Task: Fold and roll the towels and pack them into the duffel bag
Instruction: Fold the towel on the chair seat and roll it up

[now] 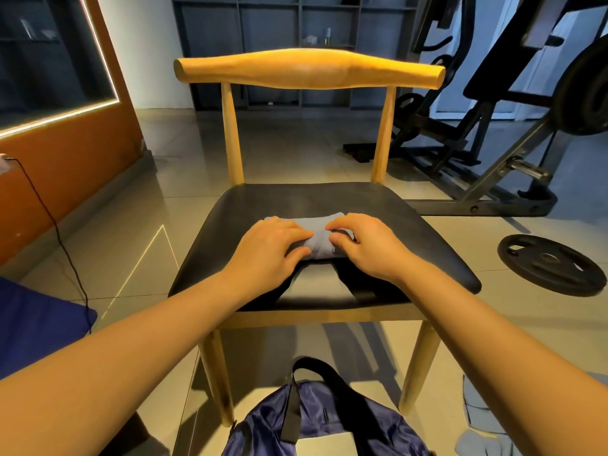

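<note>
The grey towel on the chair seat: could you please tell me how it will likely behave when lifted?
Probably soft and floppy: the towel bunches between the left hand and right hand gripping it. Likely light, being a small cloth bundle. It may unroll if released, since only the fingers hold it.

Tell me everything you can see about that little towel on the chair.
The towel is pale blue-grey cloth, rolled into a short bundle lying crosswise on the middle of the chair's black seat. The left hand and right hand grip its two ends, both curled over it, so only its middle and far edge show.
</note>
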Demonstrator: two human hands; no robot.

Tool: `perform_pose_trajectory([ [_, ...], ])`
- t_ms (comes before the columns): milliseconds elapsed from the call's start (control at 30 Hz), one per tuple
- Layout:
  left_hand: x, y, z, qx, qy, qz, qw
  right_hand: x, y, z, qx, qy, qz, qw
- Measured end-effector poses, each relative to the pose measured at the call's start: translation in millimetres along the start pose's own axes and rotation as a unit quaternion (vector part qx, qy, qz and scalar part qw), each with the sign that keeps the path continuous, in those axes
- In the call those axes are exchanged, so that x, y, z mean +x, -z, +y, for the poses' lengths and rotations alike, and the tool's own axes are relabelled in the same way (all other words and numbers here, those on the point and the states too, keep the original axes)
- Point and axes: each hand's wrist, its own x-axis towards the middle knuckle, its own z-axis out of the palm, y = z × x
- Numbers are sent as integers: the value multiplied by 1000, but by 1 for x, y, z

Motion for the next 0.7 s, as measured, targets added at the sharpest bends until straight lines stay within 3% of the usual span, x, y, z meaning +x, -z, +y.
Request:
perform_pose_trajectory([
  [100, 6, -1, -5, -54, 69, -19, 996, 7, 3, 4, -3, 0, -1, 1000],
  [233, 12, -5, -9, -102, 119, -35, 987, 12, -6, 12, 73, -26, -15, 997],
  [400, 8, -7, -10, -57, 32, 8, 998, 28, -10, 16, 82, -54, -38, 994],
  [567, 12, -16, -17, -60, 66, -4, 996, 34, -11, 15, 74, -38, 19, 996],
  [700, 21, -17, -24, -98, 112, -38, 988, 37, -11, 22, 122, -30, -10, 992],
])
